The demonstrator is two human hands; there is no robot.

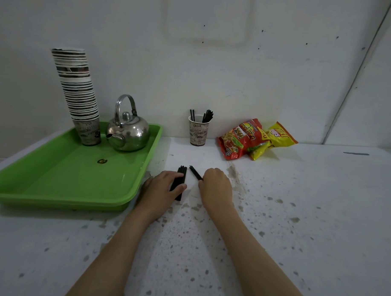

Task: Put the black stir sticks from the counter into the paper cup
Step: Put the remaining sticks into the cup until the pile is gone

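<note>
A: Which path to the paper cup [198,132] lies open?
B: Bare tabletop [212,157] straight ahead; green tray [62,176] flanks left, snack packets [252,138] crowd the right.

We see a speckled white desk [298,218] bearing a green tray [67,183], a paper cup [198,133], two snack bags [254,138] and black stir sticks [180,182].

You are looking down at your own two bare forearms, both showing from below the elbow to the fingertips. No sleeve is covering either arm within the picture. Your bare left hand [164,186] is wearing no glove, and your bare right hand [215,186] is wearing none either. The wrists are showing no watch or band, and the visible fingers no ring.
</note>
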